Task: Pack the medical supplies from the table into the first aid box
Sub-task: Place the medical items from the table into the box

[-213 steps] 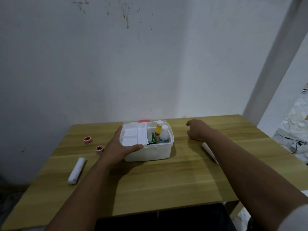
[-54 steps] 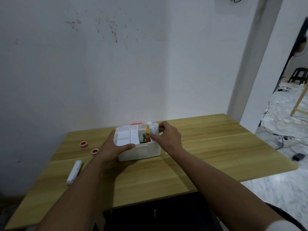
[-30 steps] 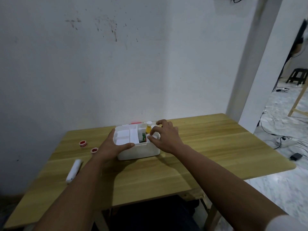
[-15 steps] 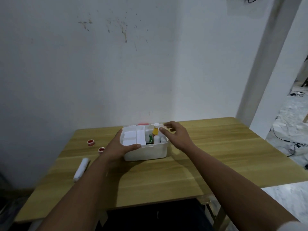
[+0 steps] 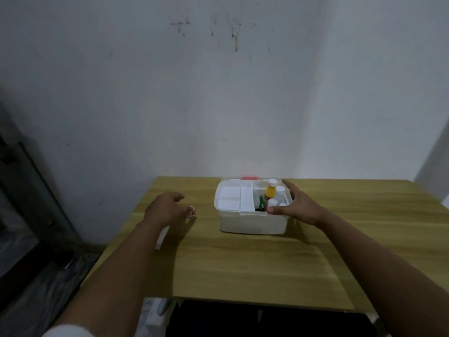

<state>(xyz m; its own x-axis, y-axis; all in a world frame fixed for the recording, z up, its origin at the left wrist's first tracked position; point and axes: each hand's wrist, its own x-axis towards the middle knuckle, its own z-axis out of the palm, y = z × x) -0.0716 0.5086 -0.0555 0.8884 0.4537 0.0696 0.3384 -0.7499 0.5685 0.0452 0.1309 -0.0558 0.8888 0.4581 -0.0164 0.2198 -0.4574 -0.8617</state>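
On the wooden table (image 5: 255, 263), whose near edge runs across the bottom of the view, two bare forearms reach forward from the 6 o'clock side. A white sleeve cuff (image 5: 65, 332) shows at the lower left. The left forearm lies over a white roll (image 5: 162, 235) that peeks out under it near the table's left edge. Further out, at about 10 o'clock from the table's middle, the left hand (image 5: 165, 211) hovers palm down, its fingers loosely curled and partly spread, the thumb touching or just over a small red-and-white tape roll (image 5: 191, 212); whether it grips the roll cannot be told. At about 1 o'clock, the right hand (image 5: 297, 207) wraps the right end of the open white first aid box (image 5: 252, 222), thumb on the near rim, fingers round the far corner. Inside the box, a white divided tray (image 5: 233, 199) fills the left half; the right half holds a yellow bottle (image 5: 270, 192) with a white cap, white bottles (image 5: 279, 195) and a green item (image 5: 261, 204). Beyond the table rises a stained white wall (image 5: 218, 93); a dark frame (image 5: 21, 190) stands at 9 o'clock.
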